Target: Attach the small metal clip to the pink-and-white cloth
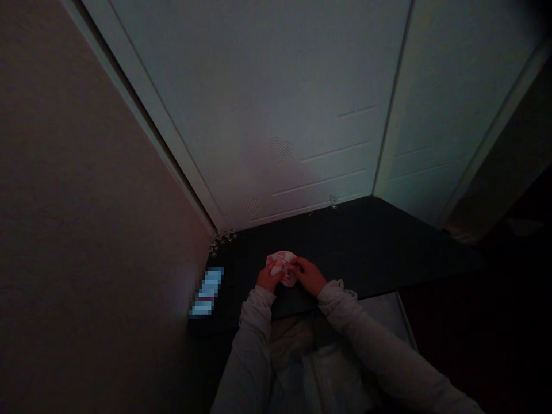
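Note:
A small pink and white item (285, 262), soft-looking and crumpled, is held between both hands above the near part of a dark table (345, 244). My left hand (270, 278) is closed on its left side. At its right side, the fingers of my right hand (309, 276) pinch the edge. The room is dim, so what exactly the item is cannot be made out.
A bright, pixelated screen-like object (207, 292) lies at the table's left end. Small clear objects (222, 237) cluster at the back left corner, and another (333, 200) stands at the back edge. White panels (280, 103) rise behind; a wall (107, 230) borders the left.

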